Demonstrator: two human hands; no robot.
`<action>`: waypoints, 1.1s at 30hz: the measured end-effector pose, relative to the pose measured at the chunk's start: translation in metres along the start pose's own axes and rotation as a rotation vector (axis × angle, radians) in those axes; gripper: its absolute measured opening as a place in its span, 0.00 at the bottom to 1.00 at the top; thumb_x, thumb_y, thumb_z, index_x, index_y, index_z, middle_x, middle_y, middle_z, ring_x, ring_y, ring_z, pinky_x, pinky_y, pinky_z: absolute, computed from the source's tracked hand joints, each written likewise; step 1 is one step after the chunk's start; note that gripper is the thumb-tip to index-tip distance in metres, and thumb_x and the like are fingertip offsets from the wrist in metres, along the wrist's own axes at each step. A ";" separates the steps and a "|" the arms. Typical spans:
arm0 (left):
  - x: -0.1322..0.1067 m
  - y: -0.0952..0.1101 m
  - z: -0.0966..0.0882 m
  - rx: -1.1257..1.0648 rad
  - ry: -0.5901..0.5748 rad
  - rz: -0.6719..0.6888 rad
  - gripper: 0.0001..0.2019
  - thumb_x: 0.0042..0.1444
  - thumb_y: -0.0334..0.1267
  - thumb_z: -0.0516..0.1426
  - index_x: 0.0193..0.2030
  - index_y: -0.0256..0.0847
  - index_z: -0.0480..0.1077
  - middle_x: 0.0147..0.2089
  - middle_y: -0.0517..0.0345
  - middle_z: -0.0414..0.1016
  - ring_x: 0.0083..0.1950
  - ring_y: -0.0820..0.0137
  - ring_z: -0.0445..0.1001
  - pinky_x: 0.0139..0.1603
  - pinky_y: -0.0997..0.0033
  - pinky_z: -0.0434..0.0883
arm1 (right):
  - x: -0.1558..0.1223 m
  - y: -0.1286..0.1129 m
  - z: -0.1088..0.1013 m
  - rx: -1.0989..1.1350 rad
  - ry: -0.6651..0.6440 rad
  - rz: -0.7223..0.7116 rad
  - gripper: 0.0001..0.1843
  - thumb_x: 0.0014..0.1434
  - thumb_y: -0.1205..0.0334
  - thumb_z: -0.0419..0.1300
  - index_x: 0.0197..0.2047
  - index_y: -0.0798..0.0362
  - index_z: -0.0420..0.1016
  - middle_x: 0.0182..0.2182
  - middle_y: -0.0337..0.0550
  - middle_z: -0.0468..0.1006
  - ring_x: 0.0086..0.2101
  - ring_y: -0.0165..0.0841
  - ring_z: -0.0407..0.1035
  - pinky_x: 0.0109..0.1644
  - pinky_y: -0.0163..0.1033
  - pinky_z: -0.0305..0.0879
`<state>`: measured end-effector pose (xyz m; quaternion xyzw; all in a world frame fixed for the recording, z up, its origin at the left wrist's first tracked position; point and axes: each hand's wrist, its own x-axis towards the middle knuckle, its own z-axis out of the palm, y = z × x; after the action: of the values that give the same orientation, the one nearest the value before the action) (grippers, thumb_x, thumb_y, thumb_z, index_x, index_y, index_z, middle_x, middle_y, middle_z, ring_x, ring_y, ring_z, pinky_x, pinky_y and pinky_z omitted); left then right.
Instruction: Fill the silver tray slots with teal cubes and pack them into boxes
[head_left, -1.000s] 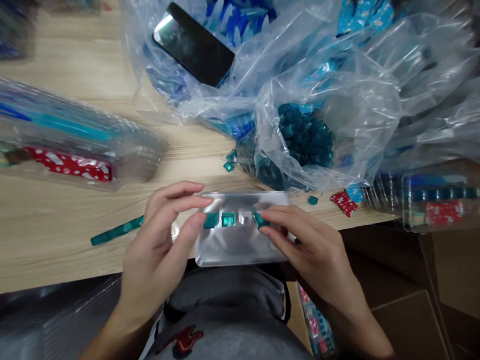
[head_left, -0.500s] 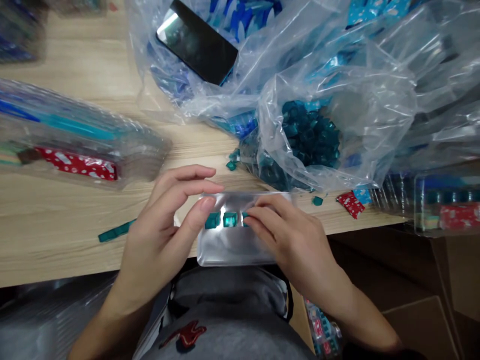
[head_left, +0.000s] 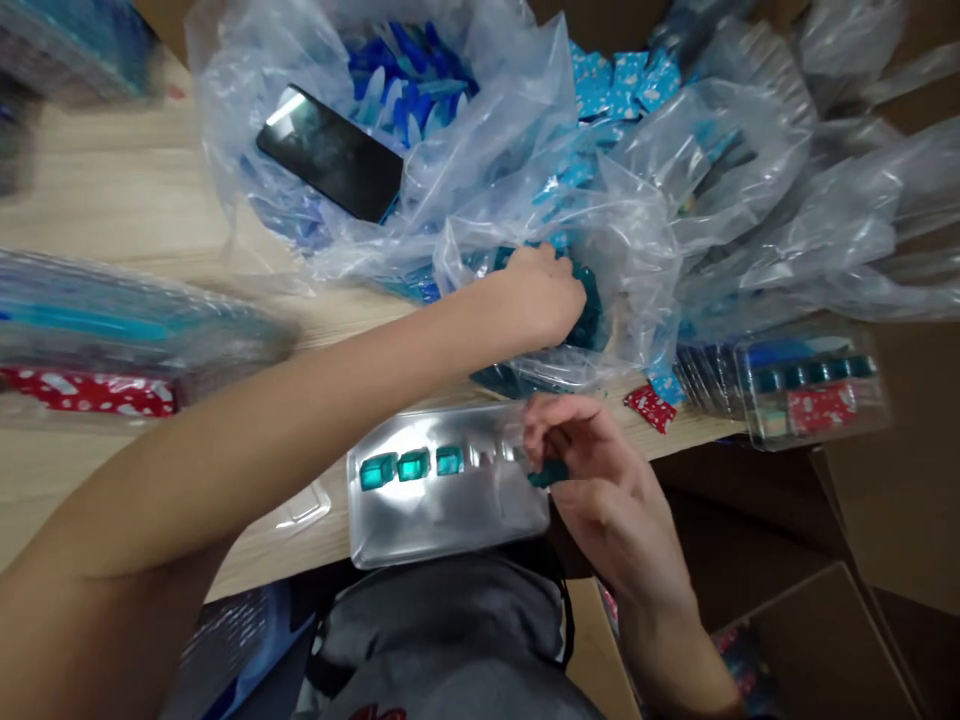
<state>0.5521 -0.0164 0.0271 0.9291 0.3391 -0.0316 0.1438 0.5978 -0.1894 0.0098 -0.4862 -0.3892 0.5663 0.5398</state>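
A clear plastic tray [head_left: 450, 515] lies at the table's near edge with three teal wrapped cubes [head_left: 413, 466] set in a row of pockets. My right hand [head_left: 592, 480] is at the tray's right end, fingers pinched on a teal cube [head_left: 549, 474]. My left hand [head_left: 541, 292] reaches across into a clear plastic bag [head_left: 630, 250] of teal cubes, fingers curled down among them. What the left fingers grip is hidden.
A black phone [head_left: 330, 152] rests on a bag of blue pieces [head_left: 405, 60] at the back. Filled clear trays [head_left: 814, 395] stand at the right, a red wrapped piece [head_left: 651, 408] beside them. More packed trays [head_left: 97, 350] lie at the left on the wooden table [head_left: 90, 200].
My left hand left the tray and reached forward into the bag of teal cubes. A third cube now sits in the tray. My right hand drew back to the tray's right end.
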 end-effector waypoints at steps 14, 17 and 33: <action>-0.086 -0.012 -0.014 -0.386 0.491 0.243 0.10 0.62 0.30 0.54 0.48 0.43 0.71 0.47 0.57 0.75 0.43 0.69 0.74 0.45 0.67 0.72 | -0.003 0.005 -0.005 0.511 0.005 0.174 0.08 0.57 0.65 0.67 0.41 0.47 0.77 0.42 0.36 0.82 0.41 0.25 0.77 0.46 0.31 0.76; -0.132 -0.010 -0.002 -0.766 0.528 0.104 0.11 0.59 0.33 0.60 0.48 0.49 0.71 0.46 0.59 0.76 0.46 0.68 0.76 0.43 0.69 0.76 | -0.001 0.005 -0.006 0.493 0.018 0.200 0.07 0.60 0.62 0.63 0.43 0.48 0.76 0.40 0.40 0.81 0.37 0.28 0.78 0.33 0.30 0.77; -0.184 -0.018 0.049 -0.918 0.683 -0.096 0.13 0.61 0.35 0.61 0.52 0.51 0.72 0.49 0.60 0.73 0.44 0.74 0.75 0.46 0.72 0.77 | 0.003 -0.004 -0.008 -0.629 0.018 -0.212 0.10 0.59 0.68 0.66 0.43 0.45 0.79 0.40 0.39 0.81 0.41 0.33 0.76 0.44 0.39 0.75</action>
<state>0.4012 -0.1322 0.0048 0.7125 0.3872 0.4143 0.4132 0.6068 -0.1863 0.0114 -0.5906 -0.5887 0.3550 0.4226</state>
